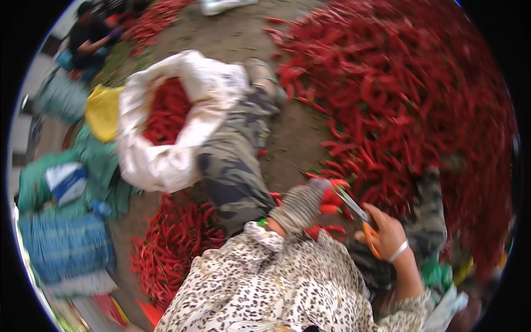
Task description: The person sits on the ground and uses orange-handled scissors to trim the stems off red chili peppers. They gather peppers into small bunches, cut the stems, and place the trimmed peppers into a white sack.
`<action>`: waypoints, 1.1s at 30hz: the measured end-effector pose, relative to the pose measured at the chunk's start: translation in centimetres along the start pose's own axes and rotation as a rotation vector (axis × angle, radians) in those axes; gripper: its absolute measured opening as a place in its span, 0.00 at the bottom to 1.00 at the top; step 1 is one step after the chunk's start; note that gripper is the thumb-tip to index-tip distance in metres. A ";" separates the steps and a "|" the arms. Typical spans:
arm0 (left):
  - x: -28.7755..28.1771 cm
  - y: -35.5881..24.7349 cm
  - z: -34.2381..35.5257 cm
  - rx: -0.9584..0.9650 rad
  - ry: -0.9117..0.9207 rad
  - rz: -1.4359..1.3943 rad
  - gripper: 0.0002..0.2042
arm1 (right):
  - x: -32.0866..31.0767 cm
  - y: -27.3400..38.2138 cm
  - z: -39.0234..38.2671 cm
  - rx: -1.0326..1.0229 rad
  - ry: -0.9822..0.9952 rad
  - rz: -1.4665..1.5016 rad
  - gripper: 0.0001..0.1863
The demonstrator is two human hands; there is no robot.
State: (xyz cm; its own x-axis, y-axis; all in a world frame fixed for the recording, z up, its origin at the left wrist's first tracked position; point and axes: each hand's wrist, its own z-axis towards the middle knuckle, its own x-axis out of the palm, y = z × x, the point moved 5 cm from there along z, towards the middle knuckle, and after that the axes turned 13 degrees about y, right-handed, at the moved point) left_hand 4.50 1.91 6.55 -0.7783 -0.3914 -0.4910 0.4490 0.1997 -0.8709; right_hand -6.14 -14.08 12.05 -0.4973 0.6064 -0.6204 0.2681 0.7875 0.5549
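Two hands meet over the brown earth floor (pixel 293 144), between camouflage-patterned trouser legs (pixel 238 157). The left hand (pixel 305 200), wrapped in grey ribbed cloth (pixel 294 211), appears to have its fingers curled round glossy, long red peppers (pixel 329 196), near the left edge of the broad red pepper heap (pixel 387 110); blur hides how firmly. The right hand (pixel 385 229) has its fingers bent through orange-handled steel scissors (pixel 352 205), blades seemingly a little apart and aimed at the left fingertips. A slip on smooth pepper skin could therefore nick a finger or snag the cloth; a poorly judged angle could slice pepper flesh. Beside the left shin, the open white woven sack (pixel 191 160) might tip at its rim if that leg shifts, spilling peppers.
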 end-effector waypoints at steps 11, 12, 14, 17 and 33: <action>2.0 1.9 0.3 -0.102 -0.007 0.162 0.27 | -0.8 -1.1 -0.8 0.024 0.013 -0.019 0.33; 1.6 1.3 0.3 -0.161 0.026 0.004 0.27 | -0.8 -1.3 -0.8 0.032 0.021 0.006 0.33; 2.6 1.3 1.2 -0.244 0.097 -0.156 0.27 | -0.6 -2.6 -1.9 0.097 0.027 0.055 0.34; 2.8 1.6 1.0 -0.240 0.103 0.071 0.27 | 0.2 -3.2 -1.7 0.095 0.056 0.092 0.35; 3.8 3.0 0.5 -0.283 0.151 0.204 0.29 | 2.6 -4.1 -0.1 0.027 -0.052 0.094 0.29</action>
State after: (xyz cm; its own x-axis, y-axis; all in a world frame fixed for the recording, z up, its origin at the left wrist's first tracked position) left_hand 3.08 0.61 2.05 -0.7508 -0.1852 -0.6340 0.4788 0.5085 -0.7156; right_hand -8.61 -15.74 8.27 -0.4253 0.6820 -0.5950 0.3342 0.7292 0.5971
